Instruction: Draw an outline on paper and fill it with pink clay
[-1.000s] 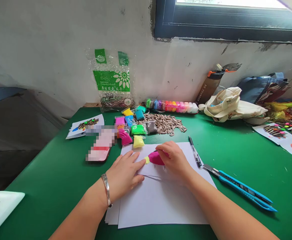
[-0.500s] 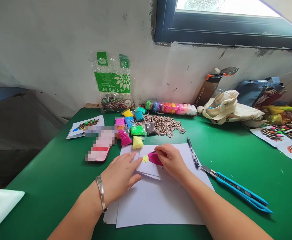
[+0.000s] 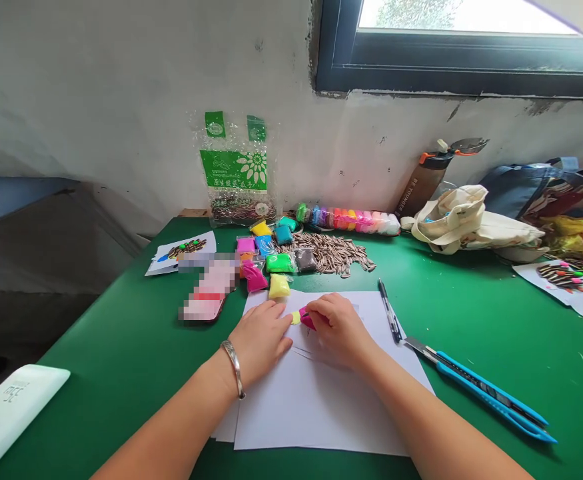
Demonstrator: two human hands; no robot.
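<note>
White paper sheets (image 3: 321,407) lie stacked on the green table, with a smaller white piece on top. On that piece are a flattened magenta clay shape (image 3: 306,319) and a small pale yellow clay patch (image 3: 296,318) at its left end. My left hand (image 3: 264,335), with a silver bangle at the wrist, rests flat on the paper, fingers extended, a fingertip beside the yellow patch. My right hand (image 3: 338,327) is over the magenta clay and covers much of it. Its thumb and fingers are pinched together; what they hold is hidden.
Behind the paper are bags of coloured clay (image 3: 280,263) and a heap of striped sunflower seeds (image 3: 338,253). A pen (image 3: 389,310) and a blue craft knife (image 3: 486,387) lie to the right. The phone (image 3: 208,293) is at left. A bottle (image 3: 424,180) leans by the wall.
My right hand has shifted left along the magenta clay and now covers more of it. My left hand stays by the yellow patch, its fingers closer together. The view has moved slightly.
</note>
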